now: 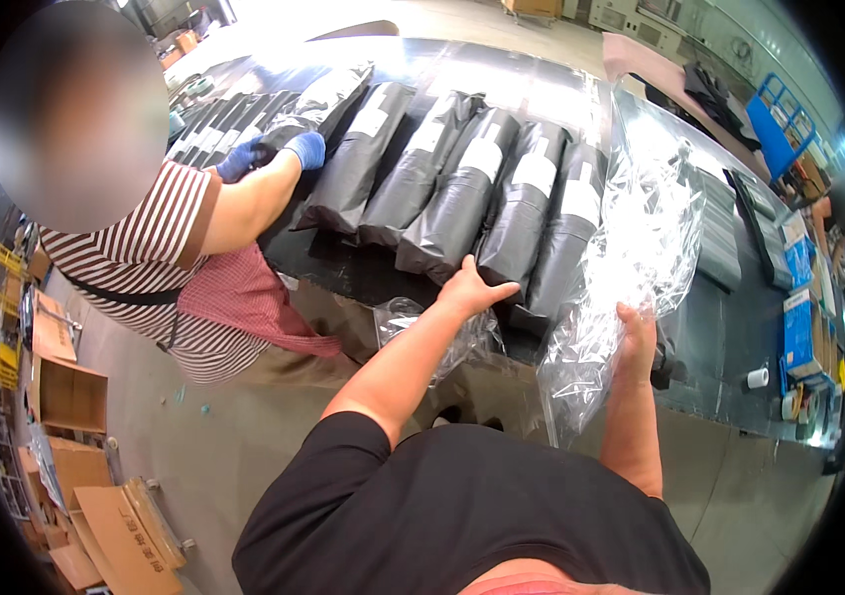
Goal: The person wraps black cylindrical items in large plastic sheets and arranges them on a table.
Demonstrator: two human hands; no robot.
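Observation:
Several long black plastic-wrapped packages (462, 188) with white labels lie side by side on the dark table (333, 263). My left hand (472, 290) is at the near ends of the middle ones, thumb and index finger spread apart, touching the black wrapping. A large crumpled clear plastic bag (631, 248) stretches over the table right of the row. My right hand (637, 342) grips its near part, the fingers partly hidden by the film. More clear film (413, 322) hangs at the table edge behind my left forearm.
At the left a person in a striped shirt (155, 223) with blue gloves (305, 150) handles a black package. Grey rolls (715, 233), blue boxes (797, 332) and a white roll (758, 378) are on the right. Cardboard boxes (70, 392) stand on the floor at left.

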